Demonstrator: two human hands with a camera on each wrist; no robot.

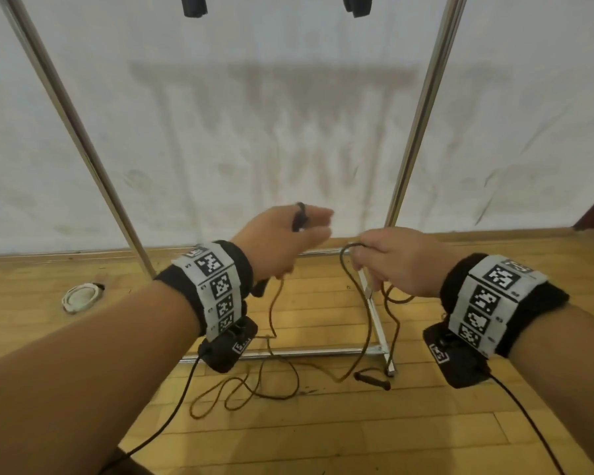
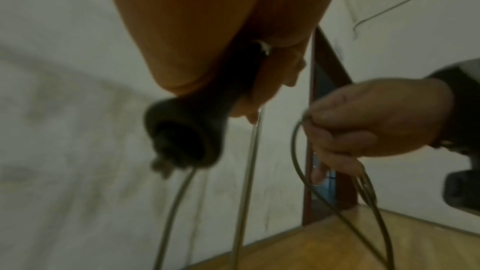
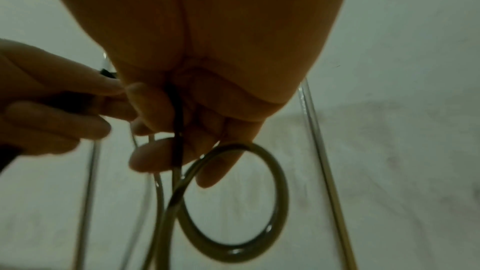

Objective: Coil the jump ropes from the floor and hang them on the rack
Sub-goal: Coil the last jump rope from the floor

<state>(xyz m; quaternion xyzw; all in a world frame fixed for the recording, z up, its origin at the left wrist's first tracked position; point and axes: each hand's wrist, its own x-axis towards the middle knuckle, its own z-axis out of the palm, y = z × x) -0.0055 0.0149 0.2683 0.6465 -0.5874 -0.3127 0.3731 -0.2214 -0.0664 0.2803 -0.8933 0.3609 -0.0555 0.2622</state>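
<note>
Jump rope mid-coil in front of the rack, both hands engaged.

Left hand (image 1: pixel 282 234) fingers curl round the black handle (image 2: pixel 187 130), anchoring one end; right hand (image 1: pixel 396 262) fingers pinch gathered loops of the brown jump rope (image 1: pixel 367 303), likely to keep them from springing open. The thin, glossy cord trails onto the wooden floor (image 1: pixel 323 440) beside the rack (image 1: pixel 422 108) base, the second handle (image 1: pixel 372 380) lying there.

brown jump rope (image 1: pixel 367 323) partly looped, rest trailing on floor, metal rack (image 1: pixel 422 111) behind

The right hand (image 3: pixel 207 110) pinches the dark cord (image 3: pixel 179 114), one loop (image 3: pixel 280 192) hanging below its fingers, the left hand (image 3: pixel 52 114) just beside.
</note>
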